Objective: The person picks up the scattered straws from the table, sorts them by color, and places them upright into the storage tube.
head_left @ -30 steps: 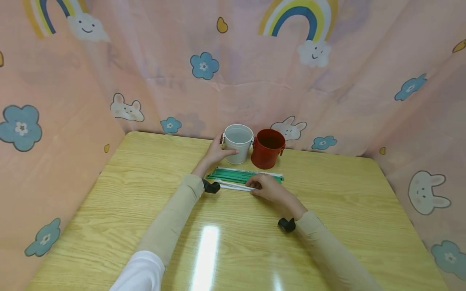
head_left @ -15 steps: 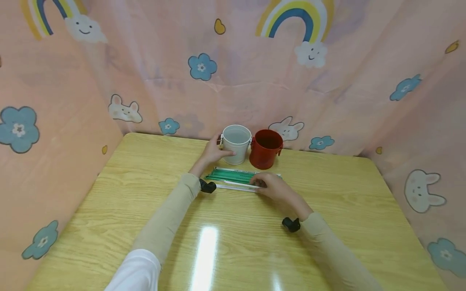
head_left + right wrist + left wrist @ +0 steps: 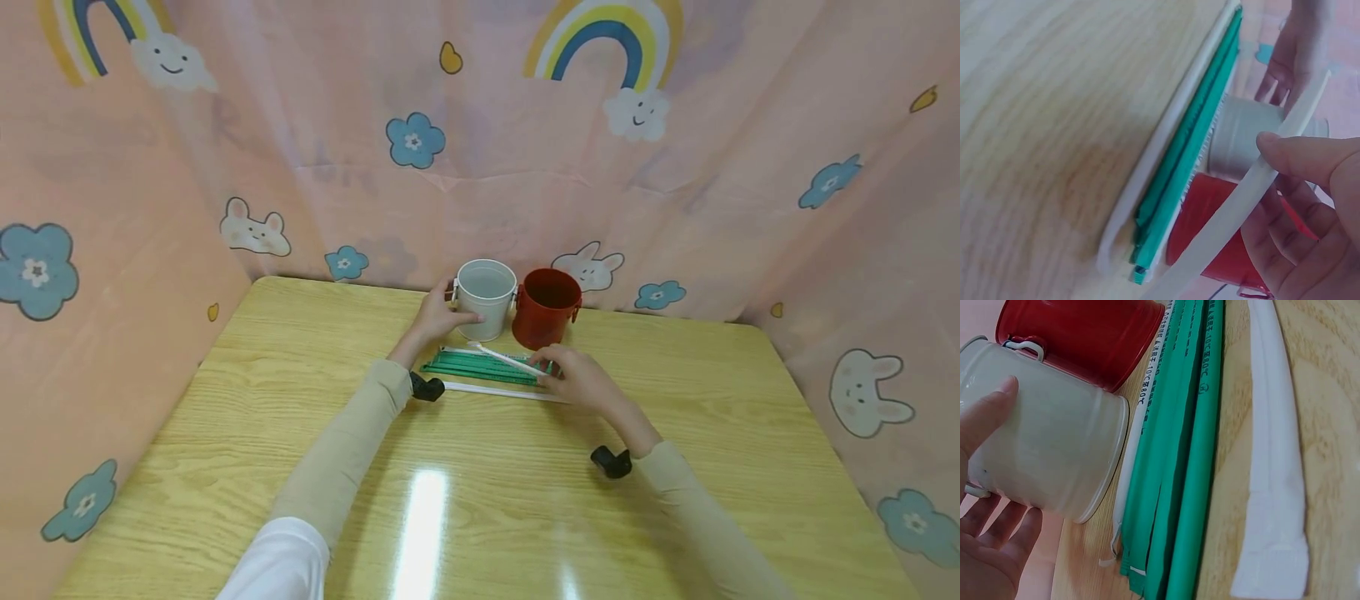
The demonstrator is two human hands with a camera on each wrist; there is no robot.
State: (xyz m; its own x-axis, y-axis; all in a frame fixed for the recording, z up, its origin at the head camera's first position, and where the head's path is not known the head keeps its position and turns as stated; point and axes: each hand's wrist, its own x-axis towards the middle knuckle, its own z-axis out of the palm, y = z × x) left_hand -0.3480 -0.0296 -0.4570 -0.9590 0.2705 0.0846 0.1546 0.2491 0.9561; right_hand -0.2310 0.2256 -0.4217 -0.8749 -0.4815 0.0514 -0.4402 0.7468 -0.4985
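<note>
My left hand holds the white bucket from its left side, the thumb across the front wall and the other fingers by the handle. Between thumb and fingers my right hand pinches a white paper-wrapped straw, raised and slanting over the row of green-wrapped straws. Those lie side by side before the buckets, with a white-wrapped straw with black print along their far side. Closer to me rests another white-wrapped straw.
A red bucket stands just right of the white one, its handle hanging on the side. Both are close to the back edge of the wooden table. A pink printed curtain hangs behind and at both sides.
My right hand has picked up one of the two near white-wrapped straws and moved a little right, tilting its far end up towards the white bucket. The left hand stays on the white bucket.
</note>
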